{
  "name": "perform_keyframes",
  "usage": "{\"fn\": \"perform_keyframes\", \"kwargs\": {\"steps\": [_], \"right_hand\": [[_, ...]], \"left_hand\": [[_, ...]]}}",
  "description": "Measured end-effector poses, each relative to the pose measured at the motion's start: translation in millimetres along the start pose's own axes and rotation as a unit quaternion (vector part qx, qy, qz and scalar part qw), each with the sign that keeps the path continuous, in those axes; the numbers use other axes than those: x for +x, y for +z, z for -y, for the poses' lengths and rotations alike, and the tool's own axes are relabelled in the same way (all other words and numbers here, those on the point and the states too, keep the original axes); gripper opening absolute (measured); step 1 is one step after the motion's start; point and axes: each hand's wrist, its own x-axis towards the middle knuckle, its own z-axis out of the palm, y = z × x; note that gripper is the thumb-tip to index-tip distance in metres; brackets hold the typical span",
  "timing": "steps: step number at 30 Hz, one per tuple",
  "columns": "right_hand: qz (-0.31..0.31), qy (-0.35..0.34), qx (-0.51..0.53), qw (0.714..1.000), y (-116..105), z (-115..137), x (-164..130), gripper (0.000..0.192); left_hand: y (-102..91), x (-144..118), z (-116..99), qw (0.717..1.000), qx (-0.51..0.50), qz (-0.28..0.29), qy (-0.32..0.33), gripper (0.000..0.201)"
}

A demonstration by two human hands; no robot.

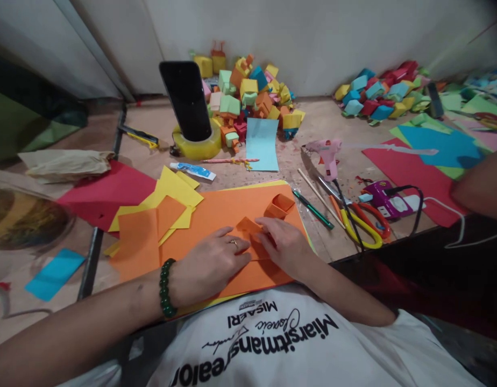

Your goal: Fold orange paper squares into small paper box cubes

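1. Bare orange sheet (216, 212) lies open ahead of both hands; a folded orange box (279, 206) stands on its far right part.
2. Right flank obstructed: green pencil (313, 209), scissors (363, 223), glue gun (327, 156) and its cord.
3. Far centre blocked by phone (186, 99) propped in tape roll (200, 146); paper-box pile (248, 94) beside it.
4. Left flank: loose flat yellow and orange sheets (168, 207) only.

The white T-shirt (313, 349) bears black print, seen upside down: "MISAERI" in small capitals; larger lettering below stays unreadable.
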Motion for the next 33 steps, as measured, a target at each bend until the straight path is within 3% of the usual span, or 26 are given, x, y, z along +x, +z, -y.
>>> {"fn": "perform_keyframes", "kwargs": {"steps": [3, 8, 13, 20, 27, 33], "right_hand": [[-0.003, -0.052, -0.03, 0.998, -11, 0, 0, 0.022], [0.037, -0.252, 0.012, 0.967, -20, 4, -4, 0.023], [0.107, -0.305, -0.022, 0.946, -14, 3, -8, 0.018], [0.172, -0.294, -0.026, 0.94, -30, -16, -30, 0.019], [0.103, -0.239, 0.006, 0.965, -47, -26, -49, 0.033], [0.066, -0.225, 0.0, 0.972, -45, -33, -57, 0.034]], "left_hand": [[-6.0, -1, 0, 0.999, -0.039, 0.023, -0.016, 0.024], [-13.0, 0, -1, 0.998, -0.056, 0.034, -0.016, 0.025], [-8.6, -1, -2, 0.999, -0.033, 0.031, -0.018, 0.025], [-9.1, -3, -11, 0.999, 0.024, 0.021, -0.013, 0.019], [-7.6, -9, -17, 0.994, 0.107, -0.005, -0.019, 0.013], [1.0, -44, -18, 0.981, 0.177, -0.05, -0.06, 0.027]]}}
